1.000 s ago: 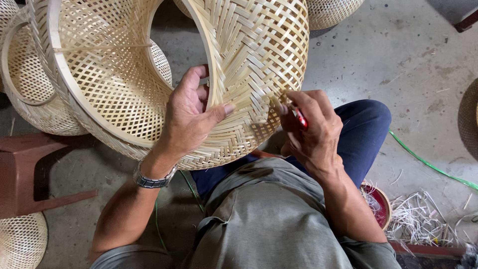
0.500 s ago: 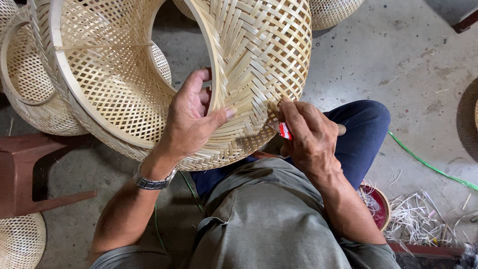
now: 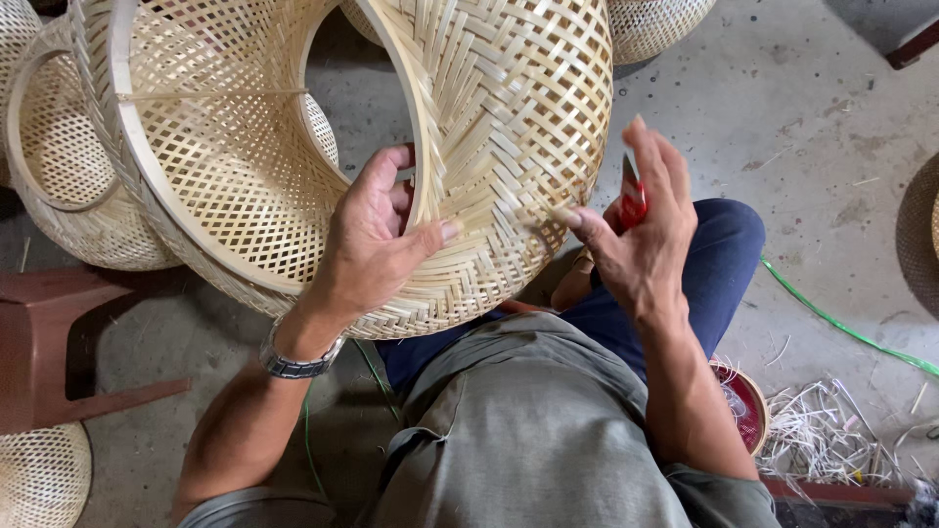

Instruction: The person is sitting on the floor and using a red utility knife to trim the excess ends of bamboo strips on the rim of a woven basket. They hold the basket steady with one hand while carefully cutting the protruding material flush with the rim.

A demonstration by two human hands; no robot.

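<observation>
We note the left hand (image 3: 377,249) closed on the inner rim of the woven bamboo basket (image 3: 489,147), thumb pressed on the outer weave, fingers curled inside the opening; a metal wristwatch (image 3: 298,360) sits below it. The basket rests tilted over the lap, its mouth turned to the left of the hands. The right hand (image 3: 641,235) is just right of the basket wall, fingers loosely spread, clasping a red-handled cutting tool (image 3: 631,200); its thumb tip (image 3: 567,217) touches a loose strip end. Whether the blades are parted we cannot tell.

Risks as we judge them: the blade sits very near the left thumb, so a slip could nick it; cutting too close to the weave may sever a holding strip and loosen the pattern; the single-hand grip on the rim could let the basket roll off the knee.

Further right of the right hand, strip offcuts (image 3: 831,430) and a red bowl (image 3: 748,411) lie on the concrete floor (image 3: 802,117). Left of the left hand, more baskets (image 3: 78,196) and a brown stool (image 3: 59,342)
</observation>
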